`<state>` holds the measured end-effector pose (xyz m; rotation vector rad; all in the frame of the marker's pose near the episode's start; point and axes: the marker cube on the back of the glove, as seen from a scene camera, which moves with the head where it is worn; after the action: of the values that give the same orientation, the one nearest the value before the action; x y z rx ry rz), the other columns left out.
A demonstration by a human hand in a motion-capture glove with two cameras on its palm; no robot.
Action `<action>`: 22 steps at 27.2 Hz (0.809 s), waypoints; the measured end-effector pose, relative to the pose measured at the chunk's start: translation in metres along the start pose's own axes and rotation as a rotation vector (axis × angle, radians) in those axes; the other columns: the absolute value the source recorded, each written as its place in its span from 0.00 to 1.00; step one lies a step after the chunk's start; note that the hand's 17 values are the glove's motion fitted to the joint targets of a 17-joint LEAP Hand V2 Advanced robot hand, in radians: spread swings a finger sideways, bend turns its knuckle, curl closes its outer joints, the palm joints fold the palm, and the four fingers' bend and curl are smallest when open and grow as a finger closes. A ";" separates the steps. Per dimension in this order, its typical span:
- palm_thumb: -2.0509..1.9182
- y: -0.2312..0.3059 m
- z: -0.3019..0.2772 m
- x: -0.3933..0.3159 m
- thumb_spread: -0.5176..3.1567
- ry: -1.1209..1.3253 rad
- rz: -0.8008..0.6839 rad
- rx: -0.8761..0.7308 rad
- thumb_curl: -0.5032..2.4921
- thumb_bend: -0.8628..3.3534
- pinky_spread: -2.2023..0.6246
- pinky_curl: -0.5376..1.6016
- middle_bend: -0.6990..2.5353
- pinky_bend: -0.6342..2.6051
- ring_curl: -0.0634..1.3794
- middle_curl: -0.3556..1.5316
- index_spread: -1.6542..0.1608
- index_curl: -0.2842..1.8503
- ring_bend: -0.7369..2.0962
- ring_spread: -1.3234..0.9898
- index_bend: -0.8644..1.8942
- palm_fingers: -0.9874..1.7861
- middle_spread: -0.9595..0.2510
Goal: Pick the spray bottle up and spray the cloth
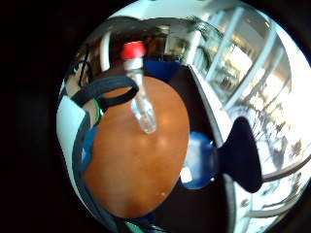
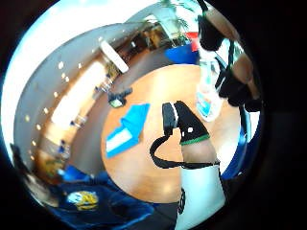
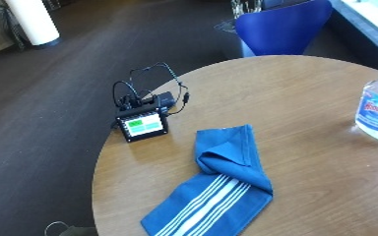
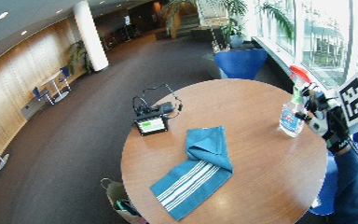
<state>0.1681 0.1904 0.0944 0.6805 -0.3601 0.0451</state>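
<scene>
At the right edge of the wide outside view, the gloved right hand [image 4: 325, 116] has its fingers curled round the neck of the spray bottle [image 4: 292, 110], apparently just gripping it for the lift. That bottle stands upright near the counter [image 4: 253, 186] rim, base apparently on the wood. Well apart, toward the frame's lower middle, lies the folded blue cloth [image 4: 194, 175], beside a small screen device [image 4: 152, 125].

The gloved right hand [image 4: 323, 119] is raised at the table's edge, fingers [image 2: 238, 89] curled.
</scene>
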 end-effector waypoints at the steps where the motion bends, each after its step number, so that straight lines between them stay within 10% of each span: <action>1: 0.67 -0.001 0.000 0.020 0.44 -0.064 0.089 0.041 0.27 0.25 0.68 0.42 0.36 0.37 0.30 0.39 0.73 0.18 0.48 0.48 0.32 0.79 0.68; 9: 0.67 -0.040 0.094 0.107 0.43 -0.682 0.472 -0.023 0.27 0.23 0.80 0.44 0.27 0.38 0.29 0.36 0.71 0.22 0.39 0.52 0.36 0.45 0.77; 22: 0.74 -0.076 0.122 0.128 0.39 -0.900 0.577 0.128 0.31 0.23 0.74 0.41 0.45 0.37 0.33 0.45 0.69 0.12 0.56 0.47 0.28 0.71 0.66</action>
<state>0.2618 0.0455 0.1788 0.6759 -1.4243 0.3174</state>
